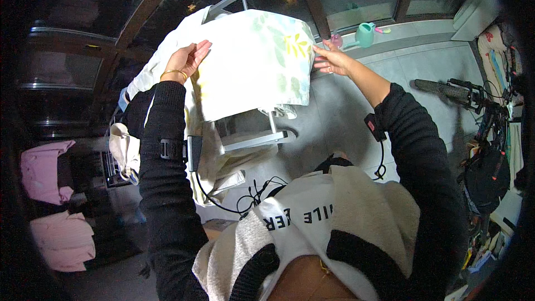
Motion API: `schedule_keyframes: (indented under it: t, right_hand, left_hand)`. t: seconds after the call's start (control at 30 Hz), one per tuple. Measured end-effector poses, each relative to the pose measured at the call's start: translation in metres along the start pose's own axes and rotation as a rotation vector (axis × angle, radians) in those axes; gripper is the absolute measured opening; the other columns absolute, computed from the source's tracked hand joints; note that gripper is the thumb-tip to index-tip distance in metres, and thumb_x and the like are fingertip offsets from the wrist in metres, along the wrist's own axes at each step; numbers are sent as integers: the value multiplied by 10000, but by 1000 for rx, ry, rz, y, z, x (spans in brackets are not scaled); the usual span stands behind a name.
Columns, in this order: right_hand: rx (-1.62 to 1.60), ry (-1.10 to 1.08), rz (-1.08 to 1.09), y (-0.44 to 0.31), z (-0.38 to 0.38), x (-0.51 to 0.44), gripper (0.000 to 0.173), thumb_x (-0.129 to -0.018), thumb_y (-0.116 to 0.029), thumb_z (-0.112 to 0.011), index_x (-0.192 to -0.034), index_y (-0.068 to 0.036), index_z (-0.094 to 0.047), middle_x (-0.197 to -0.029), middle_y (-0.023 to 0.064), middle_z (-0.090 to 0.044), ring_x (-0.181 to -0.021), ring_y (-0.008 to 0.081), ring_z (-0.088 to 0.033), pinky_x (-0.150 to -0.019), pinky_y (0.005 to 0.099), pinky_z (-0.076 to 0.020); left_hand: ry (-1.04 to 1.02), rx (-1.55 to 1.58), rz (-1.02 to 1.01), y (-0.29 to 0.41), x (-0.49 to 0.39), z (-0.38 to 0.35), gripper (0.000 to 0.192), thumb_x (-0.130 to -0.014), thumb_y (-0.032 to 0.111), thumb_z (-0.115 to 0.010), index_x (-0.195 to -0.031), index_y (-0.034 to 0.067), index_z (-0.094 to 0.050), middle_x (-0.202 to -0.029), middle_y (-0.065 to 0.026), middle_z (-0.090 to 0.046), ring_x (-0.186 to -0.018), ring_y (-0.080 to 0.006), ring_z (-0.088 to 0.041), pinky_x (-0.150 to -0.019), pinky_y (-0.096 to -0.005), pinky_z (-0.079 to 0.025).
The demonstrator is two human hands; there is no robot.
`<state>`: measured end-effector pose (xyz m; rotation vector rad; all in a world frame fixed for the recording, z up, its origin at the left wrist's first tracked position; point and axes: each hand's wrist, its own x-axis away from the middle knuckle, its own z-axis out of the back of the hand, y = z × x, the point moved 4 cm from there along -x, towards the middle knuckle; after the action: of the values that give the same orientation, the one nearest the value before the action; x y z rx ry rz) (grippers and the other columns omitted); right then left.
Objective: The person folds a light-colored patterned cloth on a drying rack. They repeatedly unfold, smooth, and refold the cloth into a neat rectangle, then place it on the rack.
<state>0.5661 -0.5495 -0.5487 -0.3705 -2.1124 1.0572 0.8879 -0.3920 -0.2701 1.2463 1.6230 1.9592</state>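
A white cloth point(234, 62) with green and yellow leaf prints hangs over the metal bars of a drying rack point(255, 141) in front of me. My left hand point(189, 62), with a gold bangle at the wrist, is at the cloth's left edge, palm turned inward and fingers extended. At the opposite edge, my right hand point(333, 57) has its fingers spread, the uppermost fingertips touching or very near the fabric. Neither hand shows a clear grip. More pale fabric point(161, 60) hangs on the rack to the left and below.
A green watering can point(365, 35) stands on the ledge by the dark windows. To the right, a bicycle point(464, 92) leans near stacked belongings. Pink garments point(46, 171) and a cream cloth item point(124, 148) hang at left. Black cables point(250, 200) dangle before my body.
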Motion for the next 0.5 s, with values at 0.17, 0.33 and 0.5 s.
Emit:
schedule_keyframes:
  t: [0.17,0.33,0.5]
  right_hand:
    - [-219,-152,-104,28,-28,-2,919,-792,-578,-682,-1439,-89,-250,-1240,148,-530,-1118,271,-562,-910,440,-470]
    - [-497,-115,118,18,-26,-3,456,-923,-334,-606,-1230,-12,-510,-1139,148,-626,-1020,256,-632,-876,423,-525]
    - [-405,52,406,-39,3,30,249,-930,-152,-598,-1120,7,-572,-1048,126,-656,-913,227,-663,-776,370,-569]
  left_hand:
    - [283,-866,0,18,-5,20,262,-963,202,-513,-830,-4,-604,-901,-163,-677,-673,-230,-645,-539,-293,-512]
    - [383,-1068,-352,31,-9,24,267,-933,300,-582,-755,101,-577,-609,9,-477,-485,-108,-366,-465,-299,-302]
    - [249,-655,-240,35,1,23,236,-977,254,-506,-833,76,-559,-586,31,-442,-453,-82,-360,-422,-255,-267]
